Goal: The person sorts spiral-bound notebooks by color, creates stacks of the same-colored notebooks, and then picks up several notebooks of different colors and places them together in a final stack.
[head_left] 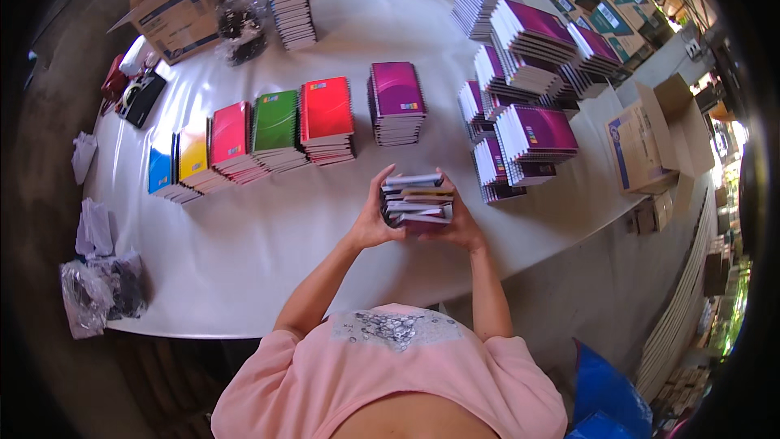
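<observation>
Between my two hands is a small stack of spiral notebooks (417,202), edges facing me, held above the near part of the table. My left hand (379,215) grips its left side, and my right hand (463,218) grips the right side. Just beyond stands a pile of purple notebooks (397,102). To its left runs a row of piles: red notebooks (327,110), green notebooks (275,122), pinkish-red notebooks (231,134), yellow notebooks (193,154) and blue notebooks (161,169). Several tall stacks of purple notebooks (536,130) stand to the right.
The white-covered table (268,276) has a curved edge. An opened carton (179,20) and a blue notebook stack (288,4) stand far left. Plastic wrap (88,289) and crumpled paper (95,228) lie at the left edge. Another open carton (638,146) is at the right.
</observation>
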A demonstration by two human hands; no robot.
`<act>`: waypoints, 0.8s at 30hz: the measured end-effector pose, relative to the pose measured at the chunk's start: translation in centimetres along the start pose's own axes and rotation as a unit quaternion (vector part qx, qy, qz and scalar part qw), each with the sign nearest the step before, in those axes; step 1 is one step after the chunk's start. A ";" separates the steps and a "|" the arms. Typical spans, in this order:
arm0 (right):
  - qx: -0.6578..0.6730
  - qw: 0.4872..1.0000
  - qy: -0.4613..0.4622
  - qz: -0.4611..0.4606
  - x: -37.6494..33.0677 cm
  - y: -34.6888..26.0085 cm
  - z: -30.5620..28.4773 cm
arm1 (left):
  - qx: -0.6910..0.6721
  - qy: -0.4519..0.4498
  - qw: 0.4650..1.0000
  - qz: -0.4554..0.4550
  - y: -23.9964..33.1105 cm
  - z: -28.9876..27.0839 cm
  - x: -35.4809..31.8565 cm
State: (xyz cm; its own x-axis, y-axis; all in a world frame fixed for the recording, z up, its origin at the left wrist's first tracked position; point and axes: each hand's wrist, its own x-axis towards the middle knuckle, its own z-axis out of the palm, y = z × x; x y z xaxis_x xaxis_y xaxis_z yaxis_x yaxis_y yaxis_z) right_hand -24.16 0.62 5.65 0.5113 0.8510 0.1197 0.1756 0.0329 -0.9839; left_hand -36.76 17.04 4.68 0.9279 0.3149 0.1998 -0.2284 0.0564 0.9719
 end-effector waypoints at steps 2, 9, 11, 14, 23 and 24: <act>0.099 0.993 0.069 -0.019 0.2 1.6 0.7 | 0.040 0.029 0.998 0.037 -1.6 0.6 0.5; 0.026 0.994 0.086 -0.066 -0.3 4.1 2.5 | 0.061 0.100 0.986 0.121 -4.3 1.6 -1.5; -0.027 0.994 0.088 -0.053 -0.7 3.9 2.3 | 0.118 0.160 0.969 0.144 -5.0 2.0 -1.8; 0.058 0.996 0.054 -0.035 0.8 3.6 3.6 | -0.072 0.228 0.970 0.036 -5.0 3.8 -1.8; 0.062 0.995 0.082 -0.014 0.3 6.2 2.9 | 0.064 0.159 0.985 0.012 -5.1 2.7 -0.9; 0.046 0.994 0.104 -0.003 0.0 6.8 2.9 | 0.082 0.170 0.982 0.002 -6.0 2.8 -1.2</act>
State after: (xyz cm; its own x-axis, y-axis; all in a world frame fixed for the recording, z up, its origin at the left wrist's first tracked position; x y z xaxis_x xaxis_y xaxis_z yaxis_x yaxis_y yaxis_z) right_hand -25.43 2.41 -1.45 0.6746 0.7248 0.1401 0.1060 0.0928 -0.9900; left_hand -35.71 13.65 -1.03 0.7683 0.6151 0.1769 -0.1543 -0.0902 0.9839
